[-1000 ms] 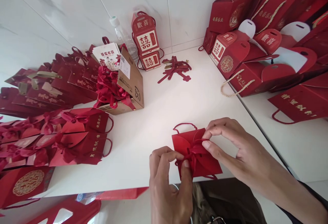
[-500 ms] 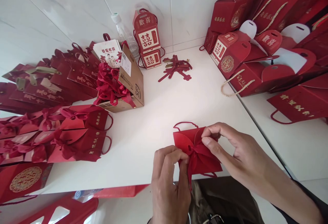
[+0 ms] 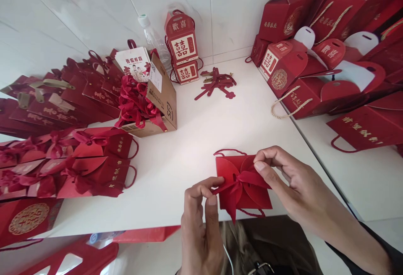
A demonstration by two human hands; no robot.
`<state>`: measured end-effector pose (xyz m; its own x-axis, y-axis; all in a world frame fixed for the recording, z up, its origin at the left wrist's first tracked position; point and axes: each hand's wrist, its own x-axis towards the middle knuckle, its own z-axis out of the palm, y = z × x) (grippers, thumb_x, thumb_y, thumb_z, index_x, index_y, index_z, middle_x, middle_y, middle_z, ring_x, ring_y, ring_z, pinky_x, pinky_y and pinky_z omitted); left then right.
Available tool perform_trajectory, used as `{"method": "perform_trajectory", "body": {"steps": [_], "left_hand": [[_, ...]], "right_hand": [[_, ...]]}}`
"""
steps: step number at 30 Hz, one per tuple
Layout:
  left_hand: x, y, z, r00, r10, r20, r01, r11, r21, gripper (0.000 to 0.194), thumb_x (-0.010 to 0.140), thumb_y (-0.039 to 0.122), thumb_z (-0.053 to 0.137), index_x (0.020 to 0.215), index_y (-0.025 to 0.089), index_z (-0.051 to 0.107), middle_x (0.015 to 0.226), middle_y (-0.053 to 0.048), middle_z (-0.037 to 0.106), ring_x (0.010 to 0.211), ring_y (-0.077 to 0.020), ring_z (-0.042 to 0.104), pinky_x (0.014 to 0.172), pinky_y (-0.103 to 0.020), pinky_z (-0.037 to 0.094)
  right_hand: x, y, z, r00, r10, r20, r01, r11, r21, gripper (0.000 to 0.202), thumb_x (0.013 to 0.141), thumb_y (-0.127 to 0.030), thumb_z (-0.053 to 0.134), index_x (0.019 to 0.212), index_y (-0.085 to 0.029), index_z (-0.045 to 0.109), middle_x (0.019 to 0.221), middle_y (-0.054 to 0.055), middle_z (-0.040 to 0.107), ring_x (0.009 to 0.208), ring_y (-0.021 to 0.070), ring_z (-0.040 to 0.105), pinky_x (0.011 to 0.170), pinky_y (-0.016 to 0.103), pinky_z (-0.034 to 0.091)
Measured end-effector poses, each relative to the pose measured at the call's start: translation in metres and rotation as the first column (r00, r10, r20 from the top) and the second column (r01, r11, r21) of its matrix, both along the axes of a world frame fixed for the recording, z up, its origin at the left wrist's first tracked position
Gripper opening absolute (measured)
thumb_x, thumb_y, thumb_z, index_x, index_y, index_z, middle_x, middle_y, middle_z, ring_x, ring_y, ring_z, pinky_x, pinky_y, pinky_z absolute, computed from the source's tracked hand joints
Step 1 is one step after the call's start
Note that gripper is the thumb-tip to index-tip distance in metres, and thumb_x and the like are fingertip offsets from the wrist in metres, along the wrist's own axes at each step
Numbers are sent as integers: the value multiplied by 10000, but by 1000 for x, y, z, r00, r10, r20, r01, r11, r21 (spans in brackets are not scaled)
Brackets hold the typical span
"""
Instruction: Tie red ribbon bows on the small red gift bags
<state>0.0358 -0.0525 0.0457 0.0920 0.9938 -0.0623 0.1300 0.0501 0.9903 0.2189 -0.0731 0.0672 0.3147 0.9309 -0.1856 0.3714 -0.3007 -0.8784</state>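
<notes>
On the white table in front of me stands a red gift box point(image 3: 228, 166), its rounded flaps folded together on top and red cord handles at its sides. A red ribbon point(image 3: 244, 179) is tied over the middle of the flaps, with one tail hanging over the near side. My left hand point(image 3: 203, 218) pinches the ribbon's left part at the box's left edge. At the upper right, my right hand point(image 3: 286, 178) holds the ribbon's right part between thumb and forefinger.
A cardboard box point(image 3: 166, 98) full of red ribbons stands left of centre. Finished-looking boxes with bows point(image 3: 94, 174) line the left. Dark red straps point(image 3: 217, 82) lie in a pile near two small boxes point(image 3: 182, 48) and a plastic bottle point(image 3: 151, 35). More red boxes point(image 3: 292, 61) crowd the right.
My left hand has moved left and outward from the knot, drawing the ribbon's left part with it. My right hand has shifted slightly right, and the ribbon is spread wider.
</notes>
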Motion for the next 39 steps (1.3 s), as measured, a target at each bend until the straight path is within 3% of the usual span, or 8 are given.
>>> {"method": "perform_trajectory", "body": {"steps": [4,10,13,19,23,27,31,39], "left_hand": [[-3,5,-1,1000,-1,-3,1,1000,-7,174,1059,400,509,988,244,538,1131,-84,710,1089,-219,667,851,-347,549],[-9,18,-4,973,-94,-211,138,969,203,76,978,261,633,1038,236,672,956,-39,663,872,-176,639,746,-295,519],[-7,18,-2,981,-74,-181,102,984,148,162,1000,269,596,870,230,684,821,-12,641,758,-156,590,689,-288,478],[0,12,3,991,17,-135,-10,999,51,100,990,297,601,958,235,672,875,-21,642,801,-173,584,701,-290,469],[4,3,4,968,194,-156,-133,933,335,207,935,259,646,1118,283,551,1036,-32,563,923,-195,553,825,-341,453],[7,-6,2,909,194,-368,28,854,520,115,908,198,643,988,267,599,1078,-58,509,953,-217,538,796,-359,445],[5,-1,-5,895,119,-430,130,852,507,157,922,146,626,1022,265,647,1195,-78,568,1052,-231,591,836,-359,493],[4,8,-8,949,78,-306,37,935,353,112,939,201,664,1034,262,658,1058,-40,610,954,-189,601,800,-313,499]], "right_hand": [[0,0,0,1000,-13,-12,13,1000,-3,318,1033,-576,509,956,-277,587,743,-32,597,488,127,423,398,253,342],[4,1,2,999,-26,-37,27,999,35,276,1018,-543,575,958,-279,628,861,2,675,782,192,633,590,262,505],[5,1,2,998,-40,-42,42,998,42,285,1013,-543,589,934,-273,638,824,-4,666,750,184,624,592,260,500],[8,0,1,997,-47,-60,49,998,27,308,1007,-577,587,966,-276,643,834,-4,676,769,180,648,641,255,526],[15,-9,1,999,-18,-28,17,1000,-23,383,982,-608,605,1245,-330,586,967,22,715,906,238,705,645,288,564],[19,-16,0,999,-3,34,5,998,-58,378,988,-590,608,1274,-347,564,991,21,703,921,244,701,651,307,554],[20,-15,2,999,24,45,-21,997,-71,292,1002,-599,574,1022,-311,616,947,-3,695,899,213,658,600,274,491],[17,-10,5,996,15,87,-10,998,-55,304,996,-604,574,934,-316,649,849,-20,672,656,171,568,468,268,389]]}}
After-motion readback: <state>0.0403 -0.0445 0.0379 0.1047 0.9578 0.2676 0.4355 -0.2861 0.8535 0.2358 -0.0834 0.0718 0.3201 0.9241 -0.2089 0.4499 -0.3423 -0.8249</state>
